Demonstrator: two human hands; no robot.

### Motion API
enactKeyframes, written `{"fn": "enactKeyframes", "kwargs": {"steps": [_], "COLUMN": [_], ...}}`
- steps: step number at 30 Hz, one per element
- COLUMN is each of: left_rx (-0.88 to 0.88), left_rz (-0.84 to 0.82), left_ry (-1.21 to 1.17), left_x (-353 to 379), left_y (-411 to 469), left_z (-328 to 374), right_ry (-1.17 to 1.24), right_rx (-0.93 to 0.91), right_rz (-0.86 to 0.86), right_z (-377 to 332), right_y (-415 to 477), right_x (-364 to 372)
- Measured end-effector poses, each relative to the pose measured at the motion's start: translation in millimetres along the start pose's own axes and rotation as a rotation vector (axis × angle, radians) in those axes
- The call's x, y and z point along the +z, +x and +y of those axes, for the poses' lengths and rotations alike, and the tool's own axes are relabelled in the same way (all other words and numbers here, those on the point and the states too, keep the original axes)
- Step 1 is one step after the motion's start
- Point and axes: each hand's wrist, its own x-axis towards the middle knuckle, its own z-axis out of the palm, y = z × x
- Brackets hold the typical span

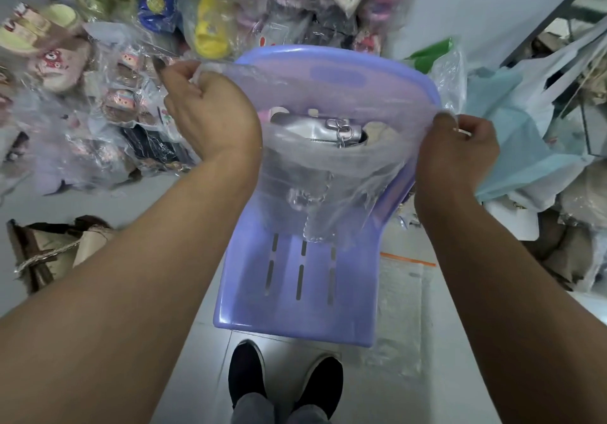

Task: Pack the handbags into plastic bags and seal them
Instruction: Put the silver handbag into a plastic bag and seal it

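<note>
A clear plastic bag point(331, 174) hangs over a purple plastic chair point(295, 292), its mouth stretched wide. Inside it sits a silver handbag point(318, 129) with metal clasps and a chain showing through the plastic lower down. My left hand point(207, 108) pinches the bag's upper left edge. My right hand point(460, 148) pinches the upper right edge. Both hands hold the bag up above the chair seat.
Piles of bagged slippers and toys point(108, 72) fill the floor at left and back. A brown handbag with a chain strap point(56, 253) lies at lower left. Light blue and white sacks point(525, 121) crowd the right. Flat plastic bags point(404, 292) lie beside the chair. My shoes point(285, 381) stand below.
</note>
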Motion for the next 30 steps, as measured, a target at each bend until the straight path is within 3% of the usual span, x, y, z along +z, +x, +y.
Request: {"fn": "enactKeyframes", "kwargs": {"steps": [2,5,7,8,10,13,15,18,21,23,25,28,30], "left_rx": [0.018,0.017,0.058,0.090,0.201,0.455,0.511,0.451,0.391,0.373,0.301,0.000,-0.124], "left_rz": [-0.052,-0.146,-0.276,-0.338,-0.404,-0.394,-0.500,-0.724,-0.732,-0.674,-0.600,-0.429,-0.361], "left_ry": [-0.005,-0.076,-0.190,-0.218,-0.175,0.177,0.348,0.289,0.322,0.312,0.206,-0.053,-0.156], "left_x": [1.0,-0.2,-4.6,-8.9,-20.6,-35.4,-40.3,-36.0,-22.4,-12.6,-5.7,-1.8,0.8], "left_y": [-1.8,-14.1,-28.8,-33.4,-33.5,-15.8,-10.4,-8.9,-11.9,-13.9,-11.2,2.7,10.8], "left_z": [-4.0,-10.1,-13.3,-16.9,-28.6,-55.0,-65.3,-64.1,-56.0,-51.8,-46.7,-34.2,-32.0], "right_ry": [0.204,0.664,0.744,0.662,0.281,-0.063,-0.081,-0.141,-0.239,-0.163,0.009,0.136,0.349], "right_rx": [0.094,0.317,0.347,0.280,-0.026,-0.302,-0.411,-0.476,-0.523,-0.478,-0.311,-0.103,0.104], "right_rz": [-0.044,-0.367,-0.494,-0.494,-0.428,-0.452,-0.598,-0.906,-0.778,-0.664,-0.554,-0.394,-0.314], "right_z": [-6.2,-14.4,-7.9,-1.4,13.0,36.9,50.6,57.5,44.8,31.8,15.0,5.3,5.5], "right_y": [-2.0,-13.1,-14.9,-13.0,-9.3,-5.1,-0.4,1.1,-12.2,-16.7,-16.0,4.0,14.0], "right_x": [1.9,6.0,6.1,6.0,1.8,-9.5,-18.2,-17.2,-3.0,8.0,13.7,15.4,15.8]}}
